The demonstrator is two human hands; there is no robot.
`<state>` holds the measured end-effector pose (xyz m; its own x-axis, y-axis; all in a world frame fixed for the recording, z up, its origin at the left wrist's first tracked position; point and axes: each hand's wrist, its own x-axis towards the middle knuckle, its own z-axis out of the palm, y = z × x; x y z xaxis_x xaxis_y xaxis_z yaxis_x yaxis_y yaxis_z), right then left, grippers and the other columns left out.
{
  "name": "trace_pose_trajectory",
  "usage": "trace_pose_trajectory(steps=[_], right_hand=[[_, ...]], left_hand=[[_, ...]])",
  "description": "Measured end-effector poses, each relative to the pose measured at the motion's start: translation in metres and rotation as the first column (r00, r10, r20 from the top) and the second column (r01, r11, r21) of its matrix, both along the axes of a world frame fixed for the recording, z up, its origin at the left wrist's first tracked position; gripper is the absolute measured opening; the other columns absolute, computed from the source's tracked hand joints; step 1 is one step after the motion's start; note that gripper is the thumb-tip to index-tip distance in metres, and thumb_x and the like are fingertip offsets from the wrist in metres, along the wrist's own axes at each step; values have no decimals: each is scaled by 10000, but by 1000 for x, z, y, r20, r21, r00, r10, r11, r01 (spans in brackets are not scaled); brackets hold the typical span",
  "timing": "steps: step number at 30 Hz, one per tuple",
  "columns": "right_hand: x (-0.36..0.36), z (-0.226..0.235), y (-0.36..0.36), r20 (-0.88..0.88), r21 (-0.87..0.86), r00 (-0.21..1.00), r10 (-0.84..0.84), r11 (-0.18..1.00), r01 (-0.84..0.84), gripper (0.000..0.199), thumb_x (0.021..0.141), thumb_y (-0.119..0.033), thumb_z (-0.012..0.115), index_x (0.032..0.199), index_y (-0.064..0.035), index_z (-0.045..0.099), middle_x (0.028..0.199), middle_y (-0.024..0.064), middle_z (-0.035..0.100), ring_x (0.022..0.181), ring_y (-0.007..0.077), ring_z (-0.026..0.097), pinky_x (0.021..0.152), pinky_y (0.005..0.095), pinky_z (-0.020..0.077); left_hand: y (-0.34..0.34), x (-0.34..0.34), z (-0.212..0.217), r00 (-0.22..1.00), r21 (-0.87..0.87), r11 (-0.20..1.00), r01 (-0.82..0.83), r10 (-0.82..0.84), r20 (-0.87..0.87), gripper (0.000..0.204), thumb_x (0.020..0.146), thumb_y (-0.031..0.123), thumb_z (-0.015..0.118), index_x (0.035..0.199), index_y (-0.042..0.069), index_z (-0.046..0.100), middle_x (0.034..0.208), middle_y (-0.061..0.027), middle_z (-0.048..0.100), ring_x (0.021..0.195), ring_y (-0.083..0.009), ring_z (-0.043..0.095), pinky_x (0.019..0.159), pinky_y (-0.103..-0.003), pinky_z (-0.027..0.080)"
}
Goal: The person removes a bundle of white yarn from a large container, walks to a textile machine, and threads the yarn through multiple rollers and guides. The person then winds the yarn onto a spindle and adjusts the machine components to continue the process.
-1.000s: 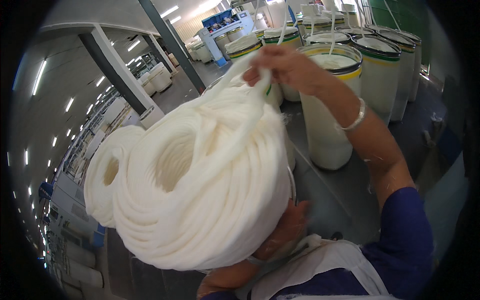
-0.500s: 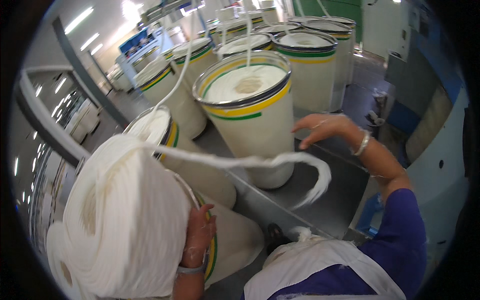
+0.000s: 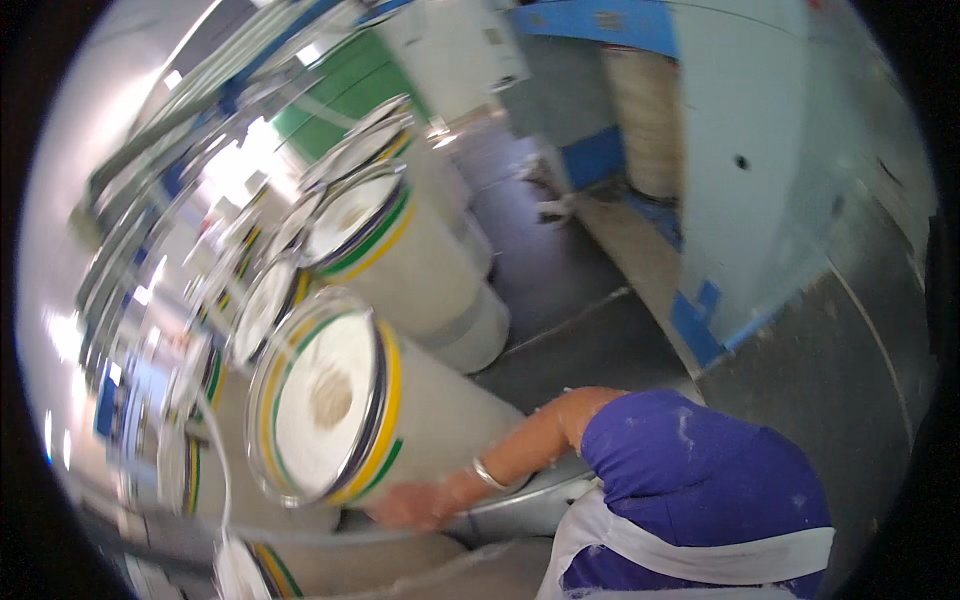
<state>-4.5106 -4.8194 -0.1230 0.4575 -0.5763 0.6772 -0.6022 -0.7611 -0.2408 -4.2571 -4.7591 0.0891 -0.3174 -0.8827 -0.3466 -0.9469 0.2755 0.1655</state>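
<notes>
My right hand (image 3: pixel 415 505) is blurred, low in the picture, with a metal bracelet on the wrist and a purple sleeve above the elbow. It sits just below the nearest tall white can (image 3: pixel 440 400), which has yellow and green bands at its rim and is filled with white fibre. A thin white fibre strand (image 3: pixel 300 537) runs leftward from under the hand; the blur hides whether the fingers grip it. My left hand is out of view.
More banded cans (image 3: pixel 400 250) of white fibre stand in a row toward the upper left. A grey and blue machine cabinet (image 3: pixel 760 170) rises at the right, beside dark grey floor (image 3: pixel 590 340). A white apron (image 3: pixel 690 550) covers my chest.
The view has swung round and tilted. The large white fibre coil and my left hand have left the picture. My right arm has dropped beside the nearest can.
</notes>
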Motion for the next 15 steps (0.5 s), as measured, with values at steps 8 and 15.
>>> trace_pose_trajectory(steps=[8,15], right_hand=[[-153,-224,460,-524,691,679,-513,209,692,236,853,-257,631,888,-24,616,909,191,638,902,385,611,786,492,492],[-72,-208,807,-555,747,-8,-832,-503,435,192,799,-187,612,875,-27,687,900,199,686,880,406,647,774,499,506]], left_hand=[[-67,-224,23,741,-232,742,629,-662,-111,471,974,251,547,1418,174,414,1373,-121,469,1255,-256,410,1051,-310,310],[134,-420,-18,333,-260,395,881,-909,-252,418,969,271,565,1352,144,458,1277,-112,514,1154,-226,456,968,-297,349]])
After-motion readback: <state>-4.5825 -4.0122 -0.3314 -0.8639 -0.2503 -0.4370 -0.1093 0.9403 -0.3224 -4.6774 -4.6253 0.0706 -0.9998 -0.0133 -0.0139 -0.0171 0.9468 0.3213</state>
